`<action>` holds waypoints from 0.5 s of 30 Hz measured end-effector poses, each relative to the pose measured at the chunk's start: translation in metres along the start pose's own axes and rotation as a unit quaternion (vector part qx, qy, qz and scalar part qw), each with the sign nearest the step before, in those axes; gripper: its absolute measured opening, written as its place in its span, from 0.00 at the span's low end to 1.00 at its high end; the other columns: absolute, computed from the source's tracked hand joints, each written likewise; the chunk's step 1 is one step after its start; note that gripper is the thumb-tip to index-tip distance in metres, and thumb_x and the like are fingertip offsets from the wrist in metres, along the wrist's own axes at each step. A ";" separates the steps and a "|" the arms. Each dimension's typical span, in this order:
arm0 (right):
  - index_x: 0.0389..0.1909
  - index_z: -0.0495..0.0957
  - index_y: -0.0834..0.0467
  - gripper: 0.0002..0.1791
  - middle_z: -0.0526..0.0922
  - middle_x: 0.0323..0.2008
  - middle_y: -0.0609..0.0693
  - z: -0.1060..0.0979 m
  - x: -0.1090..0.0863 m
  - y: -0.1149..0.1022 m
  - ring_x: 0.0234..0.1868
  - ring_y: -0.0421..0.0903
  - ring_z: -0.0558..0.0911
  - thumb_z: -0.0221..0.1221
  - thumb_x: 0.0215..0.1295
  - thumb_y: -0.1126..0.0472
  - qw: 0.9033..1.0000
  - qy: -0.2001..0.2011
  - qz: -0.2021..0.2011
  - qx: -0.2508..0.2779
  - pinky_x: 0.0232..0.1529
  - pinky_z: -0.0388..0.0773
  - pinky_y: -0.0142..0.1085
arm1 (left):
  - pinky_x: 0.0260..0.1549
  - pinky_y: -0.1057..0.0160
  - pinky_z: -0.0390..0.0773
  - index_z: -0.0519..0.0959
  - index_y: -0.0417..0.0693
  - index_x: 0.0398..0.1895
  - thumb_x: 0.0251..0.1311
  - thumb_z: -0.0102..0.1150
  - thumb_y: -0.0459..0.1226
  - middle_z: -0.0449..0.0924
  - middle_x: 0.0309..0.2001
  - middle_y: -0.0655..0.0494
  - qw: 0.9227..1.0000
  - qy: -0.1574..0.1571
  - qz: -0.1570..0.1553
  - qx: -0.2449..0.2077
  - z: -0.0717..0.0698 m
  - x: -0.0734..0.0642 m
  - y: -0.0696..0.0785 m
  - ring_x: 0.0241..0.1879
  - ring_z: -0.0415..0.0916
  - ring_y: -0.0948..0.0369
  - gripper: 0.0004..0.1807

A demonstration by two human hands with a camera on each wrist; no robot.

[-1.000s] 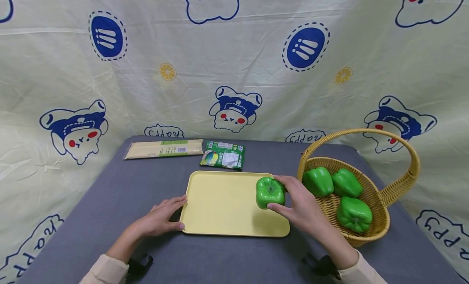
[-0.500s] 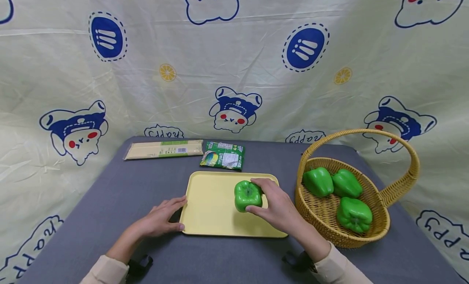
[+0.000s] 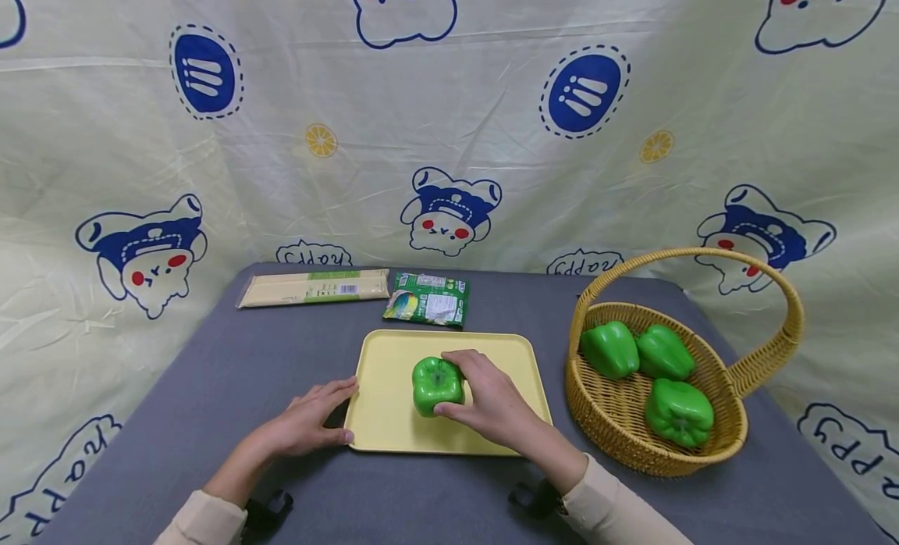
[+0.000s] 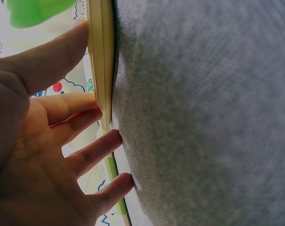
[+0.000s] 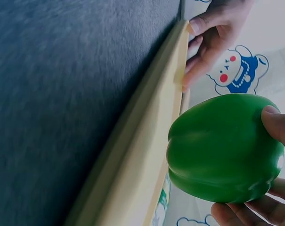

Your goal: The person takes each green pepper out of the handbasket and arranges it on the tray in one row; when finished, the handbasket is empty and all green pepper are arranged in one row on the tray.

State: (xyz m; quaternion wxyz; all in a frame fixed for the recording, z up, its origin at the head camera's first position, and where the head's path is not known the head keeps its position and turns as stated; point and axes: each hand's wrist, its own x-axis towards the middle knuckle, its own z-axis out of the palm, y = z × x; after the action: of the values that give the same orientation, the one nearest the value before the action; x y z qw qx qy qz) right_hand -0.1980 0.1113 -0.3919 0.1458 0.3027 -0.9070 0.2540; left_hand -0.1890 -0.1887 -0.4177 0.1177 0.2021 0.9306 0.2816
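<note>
My right hand (image 3: 492,400) holds a green bell pepper (image 3: 437,386) between thumb and fingers, over the middle of the pale yellow tray (image 3: 382,424). In the right wrist view the pepper (image 5: 222,146) is upright and very close to the tray surface; whether it touches cannot be made out. At the tray's left edge rests my left hand (image 3: 305,420), its thumb and fingers spread. The left wrist view has the thumb and fingertips (image 4: 93,101) against the tray's rim (image 4: 102,56), with the lower fingers touching the grey cloth.
On the right stands a wicker basket (image 3: 597,424) with a tall arched handle and three green bell peppers (image 3: 679,412) inside. Behind the tray lie a long flat package (image 3: 312,287) and a green packet (image 3: 426,298). A printed curtain (image 3: 492,139) hangs behind the table.
The right hand has carried the bell pepper leftward from the tray's right side to its middle, and slightly nearer the body. The left hand stays at the tray's left edge.
</note>
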 end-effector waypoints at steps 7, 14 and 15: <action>0.60 0.69 0.57 0.38 0.76 0.54 0.50 0.016 0.008 -0.010 0.53 0.45 0.76 0.71 0.48 0.48 0.999 -0.027 -0.008 0.017 0.50 0.76 0.42 | 0.54 0.32 0.55 0.61 0.41 0.69 0.54 0.65 0.48 0.58 0.71 0.45 1.000 0.001 0.001 0.003 -0.001 0.000 0.001 0.67 0.56 0.42 0.42; 0.61 0.67 0.56 0.38 0.75 0.54 0.50 0.027 0.014 -0.020 0.53 0.44 0.75 0.69 0.50 0.46 0.998 -0.054 -0.008 0.019 0.51 0.76 0.41 | 0.53 0.31 0.56 0.61 0.40 0.69 0.53 0.66 0.47 0.59 0.71 0.45 1.000 0.003 0.004 0.005 -0.001 -0.001 0.001 0.67 0.57 0.41 0.42; 0.61 0.67 0.57 0.38 0.75 0.54 0.50 0.028 0.015 -0.022 0.53 0.44 0.75 0.69 0.51 0.46 0.998 -0.056 -0.008 0.019 0.51 0.76 0.40 | 0.53 0.31 0.56 0.61 0.40 0.69 0.53 0.65 0.47 0.58 0.71 0.45 1.000 0.003 0.004 0.005 -0.001 -0.001 0.001 0.67 0.57 0.41 0.42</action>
State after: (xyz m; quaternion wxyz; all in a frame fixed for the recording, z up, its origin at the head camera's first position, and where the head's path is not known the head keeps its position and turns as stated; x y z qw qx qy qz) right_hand -0.1993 0.0737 -0.4012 0.0908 0.3267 -0.9062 0.2525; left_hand -0.1879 -0.1887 -0.4160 0.1123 0.2060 0.9316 0.2777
